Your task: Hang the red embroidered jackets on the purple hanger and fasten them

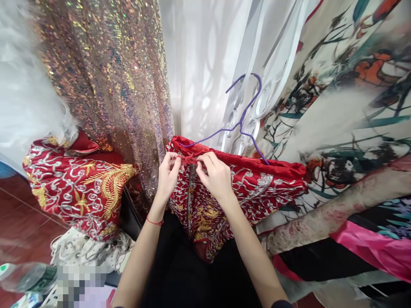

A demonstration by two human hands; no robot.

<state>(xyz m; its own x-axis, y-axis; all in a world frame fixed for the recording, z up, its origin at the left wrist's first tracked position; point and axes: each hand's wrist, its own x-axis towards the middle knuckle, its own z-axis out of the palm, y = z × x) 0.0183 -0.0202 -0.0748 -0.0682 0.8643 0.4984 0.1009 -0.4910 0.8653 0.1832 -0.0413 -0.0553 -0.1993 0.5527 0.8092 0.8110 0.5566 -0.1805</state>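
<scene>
A red embroidered garment [257, 188] with silver and gold stitching hangs on a purple wire hanger [244, 115] in front of me. My left hand [167, 173] and my right hand [216, 175] both pinch a small red knot fastener [189, 159] at the garment's collar. The fingertips of the two hands nearly meet over it. A red thread bracelet circles my left wrist.
A second red embroidered piece [77, 184] lies at the left. A sequined gold fabric [109, 77] hangs behind, next to a white sheer curtain [205, 64]. Printed floral cloth [346, 85] and pink fabric [372, 248] fill the right. A plastic bottle [25, 276] lies bottom left.
</scene>
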